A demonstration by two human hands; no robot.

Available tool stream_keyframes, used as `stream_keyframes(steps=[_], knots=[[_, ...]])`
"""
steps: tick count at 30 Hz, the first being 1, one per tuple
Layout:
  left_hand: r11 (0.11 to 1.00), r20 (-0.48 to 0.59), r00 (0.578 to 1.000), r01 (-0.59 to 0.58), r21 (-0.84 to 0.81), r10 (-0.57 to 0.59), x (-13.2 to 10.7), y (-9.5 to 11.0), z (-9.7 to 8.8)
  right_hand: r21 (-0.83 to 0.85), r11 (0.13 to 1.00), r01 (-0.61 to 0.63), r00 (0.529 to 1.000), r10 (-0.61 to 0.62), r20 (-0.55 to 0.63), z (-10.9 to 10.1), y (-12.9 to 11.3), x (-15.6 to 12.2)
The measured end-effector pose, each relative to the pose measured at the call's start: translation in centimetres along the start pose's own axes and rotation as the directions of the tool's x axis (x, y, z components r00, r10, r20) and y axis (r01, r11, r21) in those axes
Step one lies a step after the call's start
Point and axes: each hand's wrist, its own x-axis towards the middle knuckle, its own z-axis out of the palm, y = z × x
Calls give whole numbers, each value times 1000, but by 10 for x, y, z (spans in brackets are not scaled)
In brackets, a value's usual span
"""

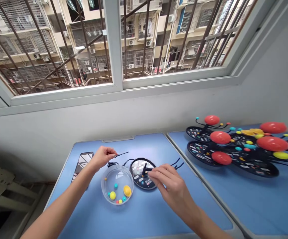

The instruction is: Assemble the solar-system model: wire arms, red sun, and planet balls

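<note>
Two bare hands work over a blue table (139, 217). The right hand (170, 187) pinches a short black stem (146, 169) that stands up in the middle of a round black disc (143, 182), and the disc lies flat on the table. The left hand (102, 158) pinches a thin black wire rod (122, 154) with its thumb and fingers, up above the table. Between the hands sits a clear round dish (103, 192) with yellow balls (127, 191) and small teal balls (115, 186) inside. Curvy black wire arms (177, 164) lie just past the disc. A dark flat thing (83, 166), maybe a phone, lies to the left. On the next blue table (258, 205) sit round black models (203, 151) with big red balls (272, 143). Far off, a barred window (114, 43) shows tall flats (139, 43)
</note>
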Motion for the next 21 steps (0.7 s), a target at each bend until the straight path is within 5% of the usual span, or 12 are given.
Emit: stream_keyframes(steps=[7, 13, 21], knots=[[993, 156, 981, -117, -26, 119, -9, 23, 13, 43, 992, -117, 992, 119, -31, -8, 2, 10], [960, 253, 932, -278, 35, 261, -9, 56, 42, 194, 921, -338, 938, 314, 143, -20, -5, 26], [977, 266, 941, -187, -106, 210, -1, 51, 69, 171, 893, -417, 908, 399, 130, -16, 14, 19]])
